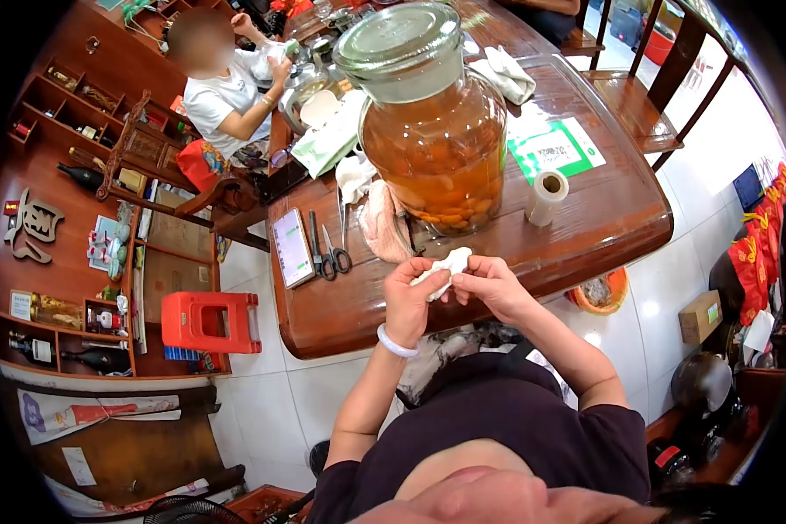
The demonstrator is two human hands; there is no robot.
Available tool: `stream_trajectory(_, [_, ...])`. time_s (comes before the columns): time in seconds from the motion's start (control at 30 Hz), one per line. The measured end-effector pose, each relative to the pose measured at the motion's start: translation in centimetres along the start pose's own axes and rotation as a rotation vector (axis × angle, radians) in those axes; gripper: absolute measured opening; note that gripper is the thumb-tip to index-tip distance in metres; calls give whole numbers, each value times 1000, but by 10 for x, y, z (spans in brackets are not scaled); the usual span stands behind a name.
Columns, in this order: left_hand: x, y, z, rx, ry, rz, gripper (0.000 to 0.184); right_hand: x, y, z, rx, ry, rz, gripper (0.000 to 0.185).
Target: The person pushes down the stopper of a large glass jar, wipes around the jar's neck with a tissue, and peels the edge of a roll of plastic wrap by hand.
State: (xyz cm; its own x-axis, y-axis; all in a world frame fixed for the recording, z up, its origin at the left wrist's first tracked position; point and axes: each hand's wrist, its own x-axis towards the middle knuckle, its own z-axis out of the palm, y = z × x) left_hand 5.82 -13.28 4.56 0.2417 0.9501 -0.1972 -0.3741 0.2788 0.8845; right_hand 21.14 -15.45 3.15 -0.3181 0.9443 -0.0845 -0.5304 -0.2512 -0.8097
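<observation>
Over the table's near edge, my left hand (pixel 405 299) and my right hand (pixel 498 286) pinch a small crumpled white tissue or cloth (pixel 452 263) between thumbs and fingers. A pale bracelet circles my left wrist. Just beyond stands a large lidded glass jar (pixel 432 131), filled with amber liquid and orange-brown pieces settled low in it. Close to my left hand lies a pink cloth (pixel 384 223). Further left are black-handled scissors (pixel 334 255) and a phone (pixel 293 247) with its screen lit. A clear roll of film (pixel 548 196) stands right of the jar.
Across the dark wooden table (pixel 585 234), another person (pixel 231 96) sits holding something white. A green-and-white card (pixel 555 150) and white cloths (pixel 505 74) lie by the jar. A red stool (pixel 210 321) stands left; an orange-rimmed bin (pixel 604 293) sits below the table's right side.
</observation>
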Motion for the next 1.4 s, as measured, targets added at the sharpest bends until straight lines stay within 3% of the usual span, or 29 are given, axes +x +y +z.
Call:
stream_trajectory(0.17, [-7,-14,-8,135,21,72,11,-2,15,4,-86,132,-96,12])
stream_trajectory(0.4, [-10,-27,-13,119,32,22,11,-1,31,-11,-108,133,21,12])
stream_trajectory(0.5, [-6,-29,-14,-11,15,-56,9,-1,23,-9,-43,121,89,12])
stream_trajectory(0.57, [-5,-25,-12,-273,-5,-146,9,1,19,-5,117,138,117,12])
stream_trajectory(0.7, [-4,-20,-10,-302,-31,-120,9,0,13,-1,110,135,78,12])
stream_trajectory(1.03, [-6,-18,-2,-121,-24,39,12,-4,1,0,102,130,39,12])
stream_trajectory(1.3, [-7,-12,3,198,-4,212,12,-6,-9,-4,-287,72,4,17])
stream_trajectory(1.4, [-8,-9,7,178,-11,200,11,-5,-8,-3,-163,37,10,17])
